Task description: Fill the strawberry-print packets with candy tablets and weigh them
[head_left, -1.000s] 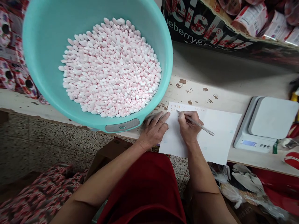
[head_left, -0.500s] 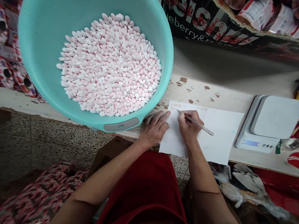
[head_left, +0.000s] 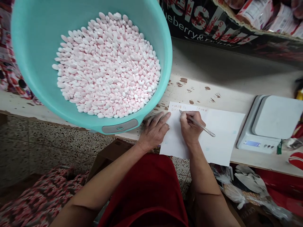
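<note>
My right hand [head_left: 192, 126] is closed around a slim pen [head_left: 206, 130], its tip touching a white sheet of paper [head_left: 220, 138]. Small handwriting runs along the sheet's top edge, too small for me to read. At the paper's left edge my left hand [head_left: 154, 130] lies flat, fingers stretched out and slightly spread, holding nothing. Just beyond it stands a large turquoise basin [head_left: 33, 63] with a grey grip on its near rim. Inside is a heap of pale pink and white oval tablets [head_left: 109, 66].
A white digital scale [head_left: 276, 116] stands right of the paper on the worn white table [head_left: 201, 66]. Behind is a black printed carton [head_left: 201, 25] holding wrapped packs. Red printed packets lie at the left edge, and plastic bags [head_left: 239, 195] sit below the table at right.
The view has shifted slightly, so the basin, paper and scale appear a little further left. The pen tip stays at the handwriting, and both hands keep nearly the same pose.
</note>
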Tool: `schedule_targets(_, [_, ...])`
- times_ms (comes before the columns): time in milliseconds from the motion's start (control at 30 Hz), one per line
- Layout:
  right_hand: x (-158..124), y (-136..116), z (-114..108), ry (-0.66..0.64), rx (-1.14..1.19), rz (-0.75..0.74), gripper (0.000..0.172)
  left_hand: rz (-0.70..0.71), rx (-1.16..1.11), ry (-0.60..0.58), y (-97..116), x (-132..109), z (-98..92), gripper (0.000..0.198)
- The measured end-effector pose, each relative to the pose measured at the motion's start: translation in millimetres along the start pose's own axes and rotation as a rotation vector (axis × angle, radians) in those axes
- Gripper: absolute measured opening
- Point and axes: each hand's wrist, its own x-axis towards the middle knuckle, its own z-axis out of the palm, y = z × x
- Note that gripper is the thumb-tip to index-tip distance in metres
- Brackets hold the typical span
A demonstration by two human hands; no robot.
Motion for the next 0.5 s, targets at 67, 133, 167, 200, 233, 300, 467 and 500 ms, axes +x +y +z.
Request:
schedule_targets(67, [-0.7, 0.6, 0.8, 0.022, 0.001, 0.007, 0.012, 0.002, 0.000, -0.002, 0.0, -0.7, 0.7, 0.011])
schedule_targets(133, [-1.5, 0.7, 0.9, 0.037, 0.012, 0.026, 0.012, 0.002, -0.002, -0.004, 0.1, -1.1, 1.1, 0.011])
schedule_targets(167, [-1.8, 0.4, 0.6, 0.038, 0.023, 0.039, 0.012, 0.000, -0.002, -0.002, 0.1, -1.1, 1.1, 0.011])
schedule_targets(200, [-2.1, 0.1, 0.0, 0.032, 0.036, 0.051, 0.012, 0.000, 0.000, -0.001, 0.0, -1.1, 1.0, 0.011])
schedule_targets(233, [-2.2, -0.3, -0.7, 0.021, 0.053, 0.061, 0.012, 0.001, 0.006, 0.002, -0.1, -1.1, 0.8, 0.010])
schedule_targets(300, [-2.4, -0.7, -2.3, 0.001, 0.099, 0.072, 0.013, 0.014, 0.014, 0.017, -0.7, -1.2, 0.1, 0.009])
schedule_targets(467, [-1.1, 2.6, -4.1, -0.007, 0.187, 0.058, 0.013, 0.081, -0.007, 0.054, -2.7, -3.4, -0.2, 0.009])
schedule_targets(500, [-0.3, 3.2, -4.2, -0.012, 0.198, 0.059, 0.013, 0.086, -0.002, 0.046, -2.9, -4.0, 0.1, 0.009])
